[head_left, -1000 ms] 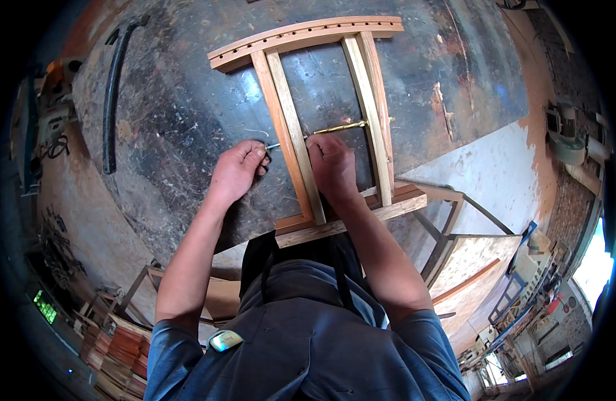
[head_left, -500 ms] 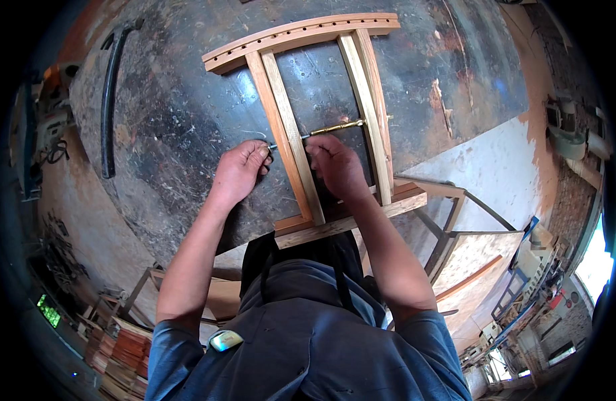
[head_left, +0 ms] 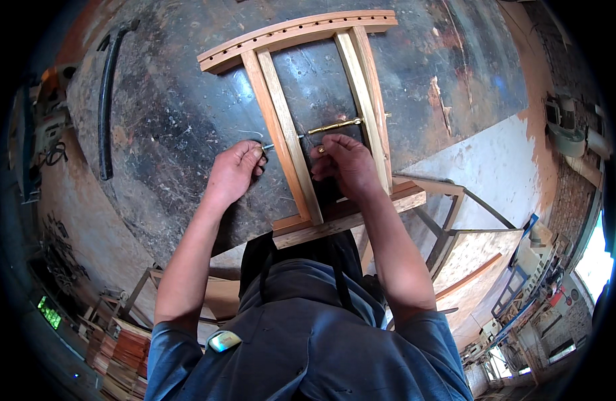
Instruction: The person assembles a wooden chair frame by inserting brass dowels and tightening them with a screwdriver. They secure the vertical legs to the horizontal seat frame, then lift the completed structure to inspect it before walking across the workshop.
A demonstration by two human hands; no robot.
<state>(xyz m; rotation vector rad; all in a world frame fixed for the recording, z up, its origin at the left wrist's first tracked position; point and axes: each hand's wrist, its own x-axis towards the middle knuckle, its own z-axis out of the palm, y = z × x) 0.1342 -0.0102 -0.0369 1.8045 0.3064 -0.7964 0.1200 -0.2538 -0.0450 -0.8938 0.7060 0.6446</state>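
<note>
Head view shows a slim rod (head_left: 335, 125) passing through a wooden frame (head_left: 278, 100) on the scuffed surface (head_left: 174, 134), its long axis running roughly nine to three o'clock. The left hand (head_left: 234, 172) has fingers clamped on its nine-o'clock end. Its ridged, brass-coloured stretch lies at one o'clock from the right hand's (head_left: 348, 164) fingers, pinched around a small brass-coloured piece (head_left: 322, 150); its other stretch is silvery.

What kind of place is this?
It looks like a woodworking shop: a wooden frame sits on a scuffed dark table, what seems to be a hammer lies to its left, and reddish boards are stacked at the lower left.
</note>
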